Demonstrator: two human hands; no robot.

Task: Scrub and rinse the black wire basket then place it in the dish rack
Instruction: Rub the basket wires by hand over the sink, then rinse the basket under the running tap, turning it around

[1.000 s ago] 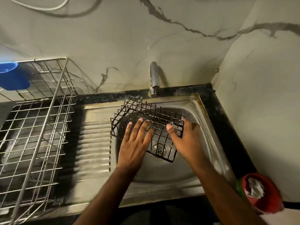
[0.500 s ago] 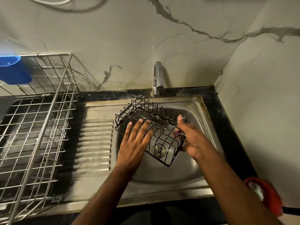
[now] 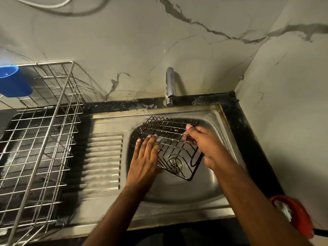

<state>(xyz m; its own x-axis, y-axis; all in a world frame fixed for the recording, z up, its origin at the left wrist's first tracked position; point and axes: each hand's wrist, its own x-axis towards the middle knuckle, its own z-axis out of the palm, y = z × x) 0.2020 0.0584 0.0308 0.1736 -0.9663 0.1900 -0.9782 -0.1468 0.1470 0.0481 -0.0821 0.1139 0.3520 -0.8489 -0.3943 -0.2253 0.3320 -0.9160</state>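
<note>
The right hand (image 3: 207, 144) clasps the black wire basket (image 3: 170, 150); the left hand (image 3: 144, 157) lies flat, open; the dish rack (image 3: 40, 139) stands far left.

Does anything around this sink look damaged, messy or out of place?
Yes. The black counter strip behind the steel sink is chipped and flaking, with pale patches near the chrome tap. The black wire basket is tilted, but both hands hold it there.

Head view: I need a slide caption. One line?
Both hands, left flat, right gripping, hold the black wire basket over the sink.
</note>
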